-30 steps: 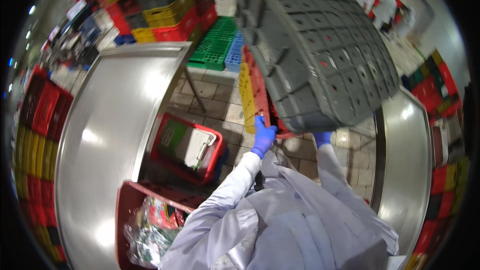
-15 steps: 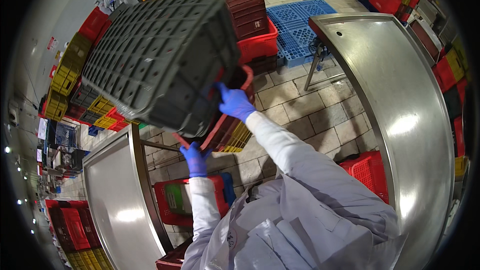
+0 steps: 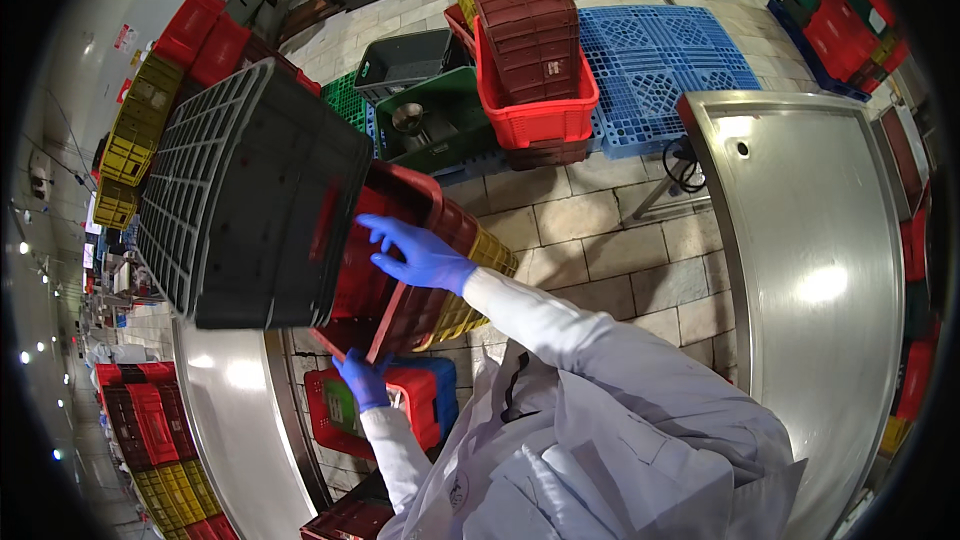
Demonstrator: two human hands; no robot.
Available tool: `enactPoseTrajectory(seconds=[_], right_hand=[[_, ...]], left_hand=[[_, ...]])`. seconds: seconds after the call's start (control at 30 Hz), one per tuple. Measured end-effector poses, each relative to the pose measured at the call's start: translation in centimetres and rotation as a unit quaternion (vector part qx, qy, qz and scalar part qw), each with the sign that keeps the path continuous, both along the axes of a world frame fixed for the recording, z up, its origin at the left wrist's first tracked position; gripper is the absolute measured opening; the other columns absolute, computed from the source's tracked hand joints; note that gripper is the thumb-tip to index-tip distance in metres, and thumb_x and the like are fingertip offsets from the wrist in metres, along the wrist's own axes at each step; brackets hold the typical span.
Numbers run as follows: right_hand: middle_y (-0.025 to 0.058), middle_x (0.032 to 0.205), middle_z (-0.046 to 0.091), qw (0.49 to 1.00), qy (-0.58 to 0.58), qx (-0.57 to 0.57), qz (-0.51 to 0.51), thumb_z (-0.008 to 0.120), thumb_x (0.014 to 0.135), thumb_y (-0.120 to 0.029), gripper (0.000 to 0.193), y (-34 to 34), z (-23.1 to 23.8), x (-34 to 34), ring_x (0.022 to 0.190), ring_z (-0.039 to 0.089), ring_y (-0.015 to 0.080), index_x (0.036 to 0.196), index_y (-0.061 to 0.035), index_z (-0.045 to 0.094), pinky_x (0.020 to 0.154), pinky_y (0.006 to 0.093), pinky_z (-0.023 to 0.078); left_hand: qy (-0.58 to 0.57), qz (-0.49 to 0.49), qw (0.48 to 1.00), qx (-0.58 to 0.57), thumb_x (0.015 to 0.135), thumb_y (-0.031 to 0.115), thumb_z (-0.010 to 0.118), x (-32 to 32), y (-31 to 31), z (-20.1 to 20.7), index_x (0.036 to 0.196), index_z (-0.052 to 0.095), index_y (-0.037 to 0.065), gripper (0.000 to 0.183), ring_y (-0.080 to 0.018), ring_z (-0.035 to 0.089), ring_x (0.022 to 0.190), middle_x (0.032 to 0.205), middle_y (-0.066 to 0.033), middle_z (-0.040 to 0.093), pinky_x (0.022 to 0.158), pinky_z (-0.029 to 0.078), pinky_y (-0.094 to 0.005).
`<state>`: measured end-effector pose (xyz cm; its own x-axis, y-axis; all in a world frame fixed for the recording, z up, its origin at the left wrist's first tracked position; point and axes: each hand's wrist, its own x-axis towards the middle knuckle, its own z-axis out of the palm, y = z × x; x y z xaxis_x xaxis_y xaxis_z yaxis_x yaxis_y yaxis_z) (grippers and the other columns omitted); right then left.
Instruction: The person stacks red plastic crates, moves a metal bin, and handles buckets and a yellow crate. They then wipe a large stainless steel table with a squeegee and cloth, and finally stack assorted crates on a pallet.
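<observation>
A large dark grey plastic crate is steeply tilted on the left, its ribbed bottom turned leftward. Beneath and beside it stands a red crate on top of a stack, with a yellow crate lower down. My right hand, in a blue glove, is open beside the grey crate, fingers stretched toward its red-marked side with a small gap. My gloved left hand is closed at the near corner of the red crate's rim; its fingertips are partly hidden there.
Steel tables stand left and right. Ahead are a green crate holding a metal scoop-like item, a bright red crate with a maroon crate in it, and blue pallets. A red basket is below my left hand.
The grey crate has swung left and down, uncovering the red crate and the green crate behind. My right hand has come off it and opened; my left hand is lower in view.
</observation>
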<state>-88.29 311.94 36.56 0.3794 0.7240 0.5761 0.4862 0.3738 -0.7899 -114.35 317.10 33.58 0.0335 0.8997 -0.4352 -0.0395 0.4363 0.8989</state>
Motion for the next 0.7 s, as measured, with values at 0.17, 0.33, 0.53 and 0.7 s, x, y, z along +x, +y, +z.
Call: enactPoseTrajectory(seconds=[0.17,0.33,0.53,0.7], right_hand=[[0.0144,0.099,0.058,0.963,0.015,-0.032,-0.266,0.06,0.08,-0.015,0.029,-0.7,-6.5,13.5,0.092,0.056,0.0322,0.108,-0.0071,0.055,0.081,0.0407,0.045],[0.0172,0.121,0.05,0.795,-0.094,-0.506,-0.321,0.058,0.075,-0.045,0.06,-1.8,-19.4,32.5,0.113,0.047,0.0348,0.121,-0.0083,0.046,0.094,0.0519,0.036],[0.0119,0.144,0.031,0.73,-0.157,-0.6,-0.288,0.058,0.074,-0.047,0.079,0.6,-26.1,45.2,0.132,0.028,0.0349,0.141,-0.0164,0.028,0.106,0.0556,0.022],[0.0092,0.133,0.042,0.679,-0.161,-0.674,-0.242,0.063,0.071,-0.045,0.071,1.3,-25.8,45.1,0.127,0.035,0.033,0.133,-0.0197,0.039,0.102,0.0626,0.021]], left_hand=[[0.075,0.036,0.996,0.026,0.076,0.005,0.043,0.2,-2.0,1.7,0.146,0.012,0.028,0.08,-0.0172,0.048,0.08,0.102,-0.0045,0.045,0.07,0.054,-0.041],[0.116,0.045,0.99,0.062,0.073,0.006,0.043,-2.8,-1.5,-1.9,0.143,0.022,0.009,0.073,-0.0126,0.041,0.074,0.088,-0.0029,0.04,0.066,0.048,-0.0307],[0.49,-0.186,0.762,0.379,0.074,0.004,0.052,-4.2,-1.3,-2.1,0.068,0.048,0.001,0.008,-0.0144,0.046,0.066,0.069,-0.0037,0.051,0.066,0.041,-0.032],[0.473,-0.197,0.845,0.155,0.074,0.007,0.053,-7.7,-2.0,-2.5,0.067,0.047,0.002,0.011,-0.0133,0.047,0.067,0.07,-0.002,0.051,0.066,0.041,-0.0308]])
